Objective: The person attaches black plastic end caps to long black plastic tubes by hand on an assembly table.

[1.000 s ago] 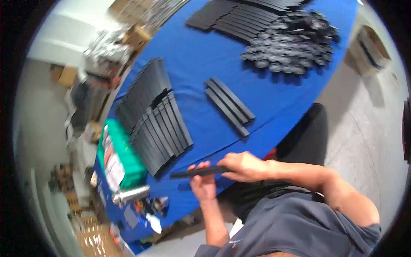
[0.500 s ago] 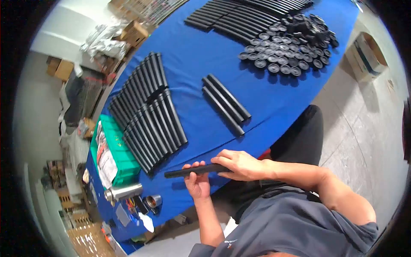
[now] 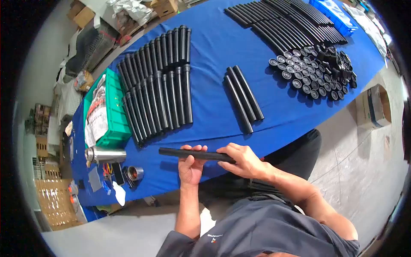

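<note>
A black tube (image 3: 171,152) lies level across both hands, just above the near edge of the blue-covered table. My left hand (image 3: 191,166) grips it from below near the middle, thumb on one side and fingertips over the other. Wrapped round its right end is my right hand (image 3: 242,159), which hides that end. Beyond the hands, three loose black tubes (image 3: 245,96) lie side by side on the cloth. Two rows of black tubes with collared ends (image 3: 160,92) rest to the left.
Round black caps (image 3: 306,75) are heaped at the right, before more rows of tubes (image 3: 282,25). A green crate (image 3: 117,115) stands at left, near a steel flask (image 3: 107,154), a phone (image 3: 117,173) and a metal cup (image 3: 135,173). A blue tray (image 3: 342,21) sits at the far right.
The view has turned and shifted, so the table things appear moved. Both hands still hold the black tube, which now tilts down slightly to the right in view.
</note>
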`<action>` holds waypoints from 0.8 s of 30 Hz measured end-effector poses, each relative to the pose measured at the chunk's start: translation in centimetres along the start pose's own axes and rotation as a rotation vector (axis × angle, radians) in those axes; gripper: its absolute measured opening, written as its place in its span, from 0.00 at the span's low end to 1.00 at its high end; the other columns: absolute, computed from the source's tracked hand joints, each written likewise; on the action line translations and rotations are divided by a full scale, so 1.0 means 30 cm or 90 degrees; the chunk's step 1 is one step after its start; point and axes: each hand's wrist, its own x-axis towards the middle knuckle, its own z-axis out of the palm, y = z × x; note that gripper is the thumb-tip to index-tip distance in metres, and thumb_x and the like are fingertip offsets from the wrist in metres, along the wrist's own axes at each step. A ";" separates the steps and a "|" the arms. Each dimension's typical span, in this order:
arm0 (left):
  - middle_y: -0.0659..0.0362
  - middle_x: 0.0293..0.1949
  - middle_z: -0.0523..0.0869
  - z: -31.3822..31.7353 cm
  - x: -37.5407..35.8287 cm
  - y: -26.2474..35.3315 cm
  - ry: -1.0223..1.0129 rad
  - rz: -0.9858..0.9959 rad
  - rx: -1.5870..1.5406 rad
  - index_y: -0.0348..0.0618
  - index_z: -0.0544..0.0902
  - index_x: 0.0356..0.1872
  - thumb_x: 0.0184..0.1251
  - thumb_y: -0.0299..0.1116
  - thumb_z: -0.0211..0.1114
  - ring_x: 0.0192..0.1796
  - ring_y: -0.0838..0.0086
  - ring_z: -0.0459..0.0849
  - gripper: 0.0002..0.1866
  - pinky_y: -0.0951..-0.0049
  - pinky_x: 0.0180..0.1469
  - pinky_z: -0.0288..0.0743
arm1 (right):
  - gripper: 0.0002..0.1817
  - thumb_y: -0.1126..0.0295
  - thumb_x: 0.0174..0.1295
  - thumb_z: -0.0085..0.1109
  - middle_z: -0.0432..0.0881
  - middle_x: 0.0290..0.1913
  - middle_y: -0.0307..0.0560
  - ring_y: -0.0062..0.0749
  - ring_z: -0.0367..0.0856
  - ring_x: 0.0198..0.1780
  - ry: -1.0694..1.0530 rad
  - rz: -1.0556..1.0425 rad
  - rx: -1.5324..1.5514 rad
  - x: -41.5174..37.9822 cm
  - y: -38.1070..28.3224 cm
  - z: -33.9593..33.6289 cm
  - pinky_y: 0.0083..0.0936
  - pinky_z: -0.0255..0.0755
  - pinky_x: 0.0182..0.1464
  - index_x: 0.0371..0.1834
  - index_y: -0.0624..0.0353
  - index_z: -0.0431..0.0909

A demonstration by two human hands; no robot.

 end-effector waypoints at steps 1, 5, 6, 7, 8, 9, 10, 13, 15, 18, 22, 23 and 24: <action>0.45 0.58 0.88 -0.005 -0.006 0.004 -0.008 0.001 0.009 0.45 0.79 0.61 0.71 0.26 0.71 0.65 0.48 0.85 0.20 0.43 0.65 0.84 | 0.23 0.70 0.60 0.73 0.82 0.44 0.55 0.53 0.86 0.44 -0.021 0.033 0.034 0.003 -0.007 0.001 0.45 0.82 0.45 0.58 0.63 0.78; 0.44 0.56 0.89 0.008 -0.003 -0.001 0.043 0.007 -0.006 0.45 0.80 0.59 0.69 0.24 0.73 0.63 0.47 0.86 0.20 0.44 0.64 0.85 | 0.22 0.72 0.60 0.74 0.82 0.43 0.57 0.54 0.86 0.41 0.072 -0.088 -0.103 0.019 -0.020 0.025 0.44 0.82 0.44 0.56 0.62 0.79; 0.44 0.56 0.88 0.007 -0.005 -0.004 0.048 0.013 -0.007 0.45 0.79 0.59 0.69 0.25 0.73 0.63 0.46 0.86 0.19 0.44 0.62 0.87 | 0.22 0.72 0.60 0.74 0.81 0.43 0.57 0.55 0.86 0.39 0.069 -0.108 -0.103 0.018 -0.010 0.027 0.45 0.82 0.43 0.57 0.63 0.79; 0.43 0.57 0.88 0.003 -0.010 -0.001 0.042 0.009 -0.012 0.44 0.79 0.59 0.69 0.25 0.73 0.64 0.46 0.85 0.19 0.43 0.62 0.86 | 0.22 0.72 0.60 0.74 0.82 0.43 0.57 0.56 0.86 0.39 0.056 -0.089 -0.080 0.013 -0.006 0.034 0.44 0.82 0.43 0.57 0.63 0.79; 0.43 0.58 0.88 0.000 -0.008 0.004 0.031 0.003 -0.019 0.44 0.79 0.59 0.69 0.26 0.73 0.65 0.46 0.85 0.19 0.42 0.62 0.86 | 0.22 0.72 0.60 0.74 0.82 0.43 0.57 0.56 0.86 0.39 0.045 -0.070 -0.060 0.011 -0.004 0.034 0.44 0.82 0.43 0.57 0.63 0.79; 0.42 0.58 0.87 0.001 -0.004 0.004 0.017 -0.005 -0.026 0.44 0.79 0.60 0.70 0.26 0.73 0.65 0.45 0.84 0.19 0.41 0.63 0.86 | 0.22 0.72 0.61 0.74 0.82 0.43 0.57 0.56 0.86 0.39 0.038 -0.049 -0.044 0.014 -0.005 0.025 0.44 0.82 0.43 0.57 0.63 0.79; 0.42 0.58 0.88 0.013 -0.007 0.004 0.012 -0.003 -0.035 0.44 0.79 0.60 0.70 0.26 0.73 0.66 0.45 0.84 0.20 0.41 0.62 0.86 | 0.21 0.71 0.61 0.74 0.82 0.44 0.58 0.57 0.86 0.40 0.011 0.008 -0.004 0.017 -0.021 0.006 0.44 0.82 0.43 0.56 0.63 0.79; 0.43 0.56 0.88 0.007 -0.006 -0.002 0.041 0.008 -0.003 0.44 0.80 0.57 0.68 0.26 0.73 0.65 0.45 0.85 0.18 0.42 0.59 0.88 | 0.20 0.71 0.62 0.74 0.82 0.44 0.58 0.57 0.86 0.40 -0.003 0.063 0.029 0.018 -0.024 -0.001 0.44 0.82 0.43 0.55 0.63 0.79; 0.44 0.56 0.89 -0.001 -0.006 -0.003 0.044 0.006 -0.005 0.45 0.80 0.57 0.69 0.26 0.74 0.64 0.46 0.85 0.18 0.42 0.61 0.87 | 0.21 0.71 0.61 0.74 0.82 0.43 0.57 0.57 0.86 0.41 0.053 -0.061 -0.052 0.029 -0.032 0.012 0.44 0.83 0.42 0.56 0.63 0.79; 0.45 0.56 0.89 0.009 -0.012 0.002 0.050 0.004 0.000 0.46 0.80 0.59 0.69 0.27 0.74 0.62 0.47 0.86 0.20 0.41 0.63 0.85 | 0.21 0.69 0.62 0.74 0.82 0.41 0.57 0.57 0.86 0.41 0.030 -0.039 -0.040 0.012 -0.016 0.015 0.44 0.82 0.43 0.56 0.64 0.79; 0.45 0.56 0.89 0.003 -0.012 -0.001 0.039 0.013 -0.002 0.46 0.80 0.60 0.69 0.26 0.74 0.62 0.47 0.87 0.20 0.42 0.63 0.85 | 0.23 0.64 0.65 0.72 0.83 0.43 0.60 0.59 0.85 0.44 -0.017 0.049 0.047 0.013 -0.016 0.005 0.48 0.80 0.47 0.58 0.64 0.79; 0.44 0.56 0.89 -0.001 -0.015 -0.001 0.049 0.016 -0.003 0.46 0.80 0.60 0.69 0.26 0.73 0.61 0.46 0.87 0.20 0.42 0.62 0.86 | 0.24 0.64 0.64 0.72 0.83 0.44 0.59 0.59 0.85 0.45 -0.005 0.009 0.002 0.008 -0.010 0.014 0.48 0.80 0.48 0.59 0.64 0.78; 0.43 0.56 0.89 -0.005 -0.013 -0.002 0.057 0.019 -0.012 0.46 0.80 0.60 0.69 0.25 0.73 0.61 0.46 0.87 0.20 0.42 0.61 0.87 | 0.25 0.65 0.63 0.73 0.82 0.46 0.58 0.59 0.85 0.47 0.005 -0.011 -0.049 0.009 -0.026 0.011 0.48 0.81 0.49 0.60 0.63 0.77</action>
